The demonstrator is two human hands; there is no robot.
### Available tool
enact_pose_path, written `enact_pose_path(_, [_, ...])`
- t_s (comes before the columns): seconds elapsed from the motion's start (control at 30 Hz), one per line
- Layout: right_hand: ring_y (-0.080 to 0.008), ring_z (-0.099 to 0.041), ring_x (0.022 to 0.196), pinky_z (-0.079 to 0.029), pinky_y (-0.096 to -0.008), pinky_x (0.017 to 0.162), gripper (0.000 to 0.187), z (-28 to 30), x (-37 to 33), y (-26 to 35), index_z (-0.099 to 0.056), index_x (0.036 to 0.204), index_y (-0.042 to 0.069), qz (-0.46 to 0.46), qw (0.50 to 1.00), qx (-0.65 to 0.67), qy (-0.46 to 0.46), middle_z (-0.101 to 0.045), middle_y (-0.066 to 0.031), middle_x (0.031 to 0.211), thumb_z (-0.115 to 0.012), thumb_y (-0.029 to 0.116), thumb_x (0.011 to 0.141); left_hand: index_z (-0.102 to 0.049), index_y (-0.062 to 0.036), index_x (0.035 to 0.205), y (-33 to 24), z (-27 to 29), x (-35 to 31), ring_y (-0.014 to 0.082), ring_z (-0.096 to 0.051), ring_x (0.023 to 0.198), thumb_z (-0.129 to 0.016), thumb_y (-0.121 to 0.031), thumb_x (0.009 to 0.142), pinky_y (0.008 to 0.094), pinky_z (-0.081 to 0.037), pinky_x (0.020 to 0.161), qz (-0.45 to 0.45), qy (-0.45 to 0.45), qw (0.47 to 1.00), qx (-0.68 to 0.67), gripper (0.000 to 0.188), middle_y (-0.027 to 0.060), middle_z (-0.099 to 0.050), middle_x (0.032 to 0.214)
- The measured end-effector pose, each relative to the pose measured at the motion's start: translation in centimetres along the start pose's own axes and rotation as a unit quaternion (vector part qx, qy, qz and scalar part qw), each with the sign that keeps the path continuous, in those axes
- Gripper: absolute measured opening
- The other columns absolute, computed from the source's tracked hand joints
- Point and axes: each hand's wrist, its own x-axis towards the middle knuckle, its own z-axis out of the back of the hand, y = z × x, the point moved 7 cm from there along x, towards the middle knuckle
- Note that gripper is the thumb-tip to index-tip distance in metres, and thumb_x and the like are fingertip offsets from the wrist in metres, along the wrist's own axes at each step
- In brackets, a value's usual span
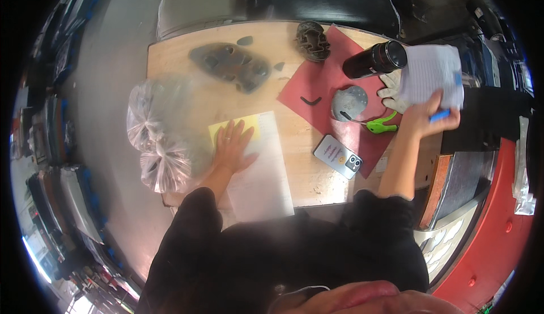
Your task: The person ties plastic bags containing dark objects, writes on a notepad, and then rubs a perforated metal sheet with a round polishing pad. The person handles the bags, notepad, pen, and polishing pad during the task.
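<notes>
My left hand (231,147) lies flat with its fingers spread, over a yellow slip of paper (251,126) on top of a long white sheet (263,172). At the table's right edge my right hand (432,120) is closed on the lower edge of a lined notepad (430,73). A blue pen (440,115) is tucked in the same hand. Close to that hand lie a pale work glove (391,90), partly under the notepad, and green-handled scissors (382,124). A phone (334,154) rests between my two arms.
A red sheet (309,81) bears a black tumbler (371,60), a grey rounded object (350,103) and a dark curved piece (310,101). Behind stands a dark ornate object (313,42); left of it are blurred dark flat pieces (232,64). Clear plastic bags (164,169) sit at the left edge.
</notes>
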Motion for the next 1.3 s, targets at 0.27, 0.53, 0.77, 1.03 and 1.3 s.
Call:
enact_pose_path(0.27, [-0.0124, -0.055, 0.086, -0.048, -0.0275, 0.073, 0.04, -1.4, -11.4, 6.6, -0.036, 0.111, 0.01, -0.065, 0.941, -0.046, 0.328, -0.051, -0.0068, 0.1, -0.068, 0.005, 0.087, -0.039, -0.0214, 0.147, 0.0, 0.1, 0.2, 0.0351, -0.015, 0.147, -0.067, -0.055, 0.078, 0.0548, -0.007, 0.117, 0.004, 0.013, 1.0, -0.004, 0.081, 0.0121, -0.027, 0.156])
enact_pose_path(0.53, [-0.0387, -0.057, 0.084, -0.045, -0.0448, 0.075, 0.037, -11.4, -21.2, -4.6, -0.05, 0.104, 0.005, 0.074, 0.843, -0.138, 0.515, -0.058, -0.0181, 0.09, -0.076, 0.01, 0.078, -0.04, -0.0236, 0.147, 0.2, -0.1, 0.1, 0.0344, -0.016, 0.147, -0.067, -0.055, 0.078, 0.0548, -0.008, 0.117, 0.0, -0.004, 1.0, -0.004, 0.08, 0.0112, -0.027, 0.157])
enact_pose_path(0.77, [-0.0401, -0.057, 0.089, -0.044, -0.045, 0.077, 0.034, -7.3, -21.4, -0.2, -0.055, 0.098, 0.002, 0.119, 0.855, -0.191, 0.467, -0.061, -0.0159, 0.092, -0.077, 0.009, 0.072, -0.042, -0.0247, 0.145, 0.3, -0.6, 0.3, 0.0341, -0.018, 0.146, -0.066, -0.057, 0.077, 0.0554, -0.008, 0.116, 0.012, 0.016, 1.0, -0.003, 0.079, 0.0097, -0.029, 0.156])
enact_pose_path(1.03, [-0.0343, -0.06, 0.095, -0.047, -0.0453, 0.08, 0.03, -4.3, -30.2, 8.6, -0.061, 0.104, 0.006, 0.114, 0.76, 0.072, 0.636, -0.063, -0.0149, 0.111, -0.073, 0.016, 0.078, -0.041, -0.0262, 0.146, 0.4, -0.6, 0.5, 0.0339, -0.018, 0.147, -0.065, -0.06, 0.076, 0.056, -0.008, 0.116, 0.004, 0.001, 1.0, 0.005, 0.082, 0.0098, -0.029, 0.157])
enact_pose_path(1.3, [-0.0126, -0.06, 0.079, -0.048, -0.025, 0.071, 0.018, -4.5, -36.0, 1.2, -0.06, 0.109, 0.004, -0.264, 0.764, -0.006, 0.589, -0.063, -0.0054, 0.088, -0.062, 0.007, 0.091, -0.043, -0.0267, 0.145, 0.6, -0.7, 0.2, 0.034, -0.017, 0.146, -0.067, -0.058, 0.075, 0.057, -0.009, 0.116, 0.001, -0.013, 1.0, -0.017, 0.081, 0.0089, -0.028, 0.156])
